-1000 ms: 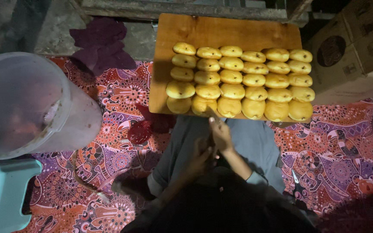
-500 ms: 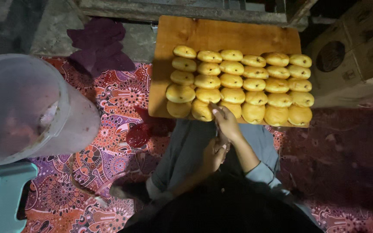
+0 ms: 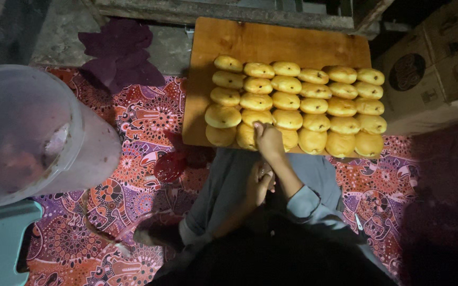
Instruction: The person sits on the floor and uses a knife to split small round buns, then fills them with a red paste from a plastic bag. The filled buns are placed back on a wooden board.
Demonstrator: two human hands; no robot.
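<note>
Fingertips of the right hand [image 3: 267,142] press one golden bun [image 3: 254,117] in the bottom rows on the wooden board [image 3: 271,42] at upper centre of the frame, holding nothing, while the left hand [image 3: 258,182] curls loosely just below it over the lap, its grip unclear.

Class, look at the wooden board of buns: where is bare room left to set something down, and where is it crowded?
The wooden board is bare along its far strip, between the far row of buns and the far edge, and down a narrow left margin. The near part is packed, buns touching, with the right hand at the near row. The patterned cloth between bucket and board lies open.
</note>
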